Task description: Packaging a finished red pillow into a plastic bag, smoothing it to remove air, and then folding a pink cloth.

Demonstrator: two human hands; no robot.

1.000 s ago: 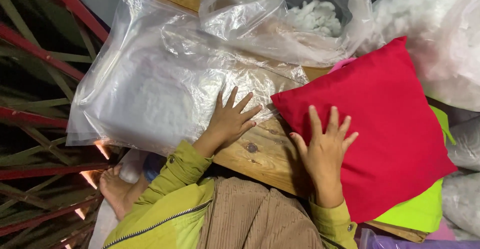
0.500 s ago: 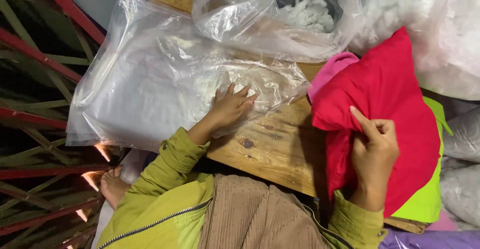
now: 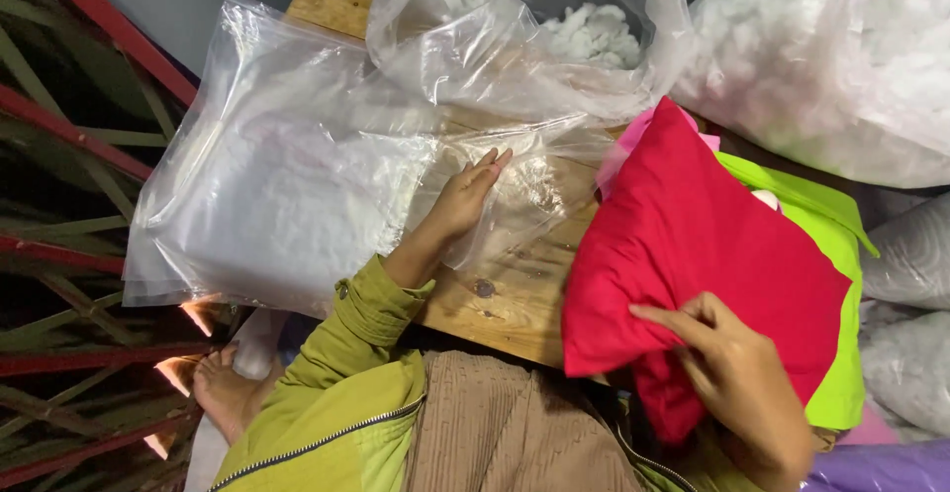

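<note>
At the left of the frame a clear plastic bag lies flat on the wooden table, its long axis running left to right. The left hand rests at the bag's right end, fingers extended and released, pressing the loose film. At lower right, the right hand has its fingers clenched on the red cushion, whose corner tilts up toward upper centre, beside the bag's right end.

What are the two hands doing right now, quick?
Left hand: open, fingers flat on the clear plastic bag.
Right hand: closed, gripping the red pillow at its lower edge.
</note>
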